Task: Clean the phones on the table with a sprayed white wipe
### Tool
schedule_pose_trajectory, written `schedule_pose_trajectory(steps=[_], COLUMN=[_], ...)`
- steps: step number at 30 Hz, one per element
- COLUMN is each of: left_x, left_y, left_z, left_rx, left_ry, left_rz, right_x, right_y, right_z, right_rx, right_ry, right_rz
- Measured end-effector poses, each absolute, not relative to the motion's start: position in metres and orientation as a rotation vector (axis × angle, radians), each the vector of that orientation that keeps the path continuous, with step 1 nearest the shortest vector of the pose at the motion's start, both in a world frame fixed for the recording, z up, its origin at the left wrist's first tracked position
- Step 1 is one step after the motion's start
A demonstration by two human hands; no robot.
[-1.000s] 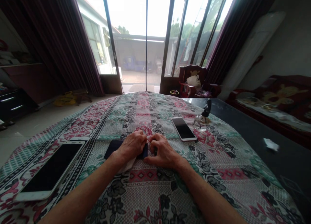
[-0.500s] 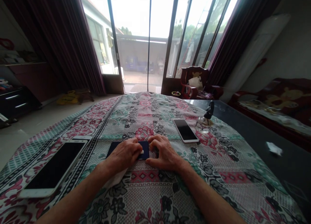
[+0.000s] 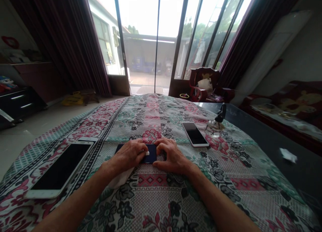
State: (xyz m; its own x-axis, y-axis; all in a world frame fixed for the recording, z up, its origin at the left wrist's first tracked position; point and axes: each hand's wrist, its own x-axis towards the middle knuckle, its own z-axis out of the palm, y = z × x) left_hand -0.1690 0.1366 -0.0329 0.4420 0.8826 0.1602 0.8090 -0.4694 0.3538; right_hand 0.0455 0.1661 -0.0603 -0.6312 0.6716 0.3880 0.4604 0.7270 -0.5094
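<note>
A dark blue phone point(image 3: 152, 152) lies flat on the patterned tablecloth, its long side running left to right. My left hand point(image 3: 131, 152) rests over its left and middle part, fingers pinched on a small white tissue point(image 3: 147, 153) that touches the phone's surface. At the right end, my right hand point(image 3: 170, 155) grips the phone's edge between curled fingers and thumb. Partly under my left wrist is a thin white sheet point(image 3: 121, 179), mostly hidden. Much of the phone's left side is covered by my left hand.
A large white-framed phone point(image 3: 60, 168) lies to the left, partly over another device point(image 3: 88, 139). Beyond my right hand are a white phone point(image 3: 195, 134) and a clear bottle with a black spray top point(image 3: 220, 113). Crumpled white paper point(image 3: 288, 155) sits on the dark tabletop at right.
The view has shifted slightly. My left hand and the tissue have moved a little to the left along the dark blue phone. My right hand keeps its hold at the right end.
</note>
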Motion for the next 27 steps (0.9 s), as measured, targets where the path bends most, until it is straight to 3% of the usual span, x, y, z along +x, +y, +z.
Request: schedule_pose_trajectory(steps=[5, 9, 22, 27], left_x=[-0.163, -0.157, -0.171, -0.177], left_y=[0.152, 0.157, 0.136, 0.145], left_z=[-0.043, -0.044, -0.023, -0.028], left_rx=[2.367, 2.464, 2.566, 2.485], left_ry=[1.729, 1.786, 1.269, 1.482], left_rz=[0.633, 0.559, 0.316, 0.411], right_x=[0.045, 0.045, 0.045, 0.045], right_y=[0.165, 0.165, 0.167, 0.167], right_z=[-0.058, -0.060, -0.061, -0.061], right_rx=[-0.854, -0.854, -0.848, -0.855], right_ry=[-2.379, -2.379, -2.385, -2.396], right_rz=[0.497, 0.489, 0.491, 0.485])
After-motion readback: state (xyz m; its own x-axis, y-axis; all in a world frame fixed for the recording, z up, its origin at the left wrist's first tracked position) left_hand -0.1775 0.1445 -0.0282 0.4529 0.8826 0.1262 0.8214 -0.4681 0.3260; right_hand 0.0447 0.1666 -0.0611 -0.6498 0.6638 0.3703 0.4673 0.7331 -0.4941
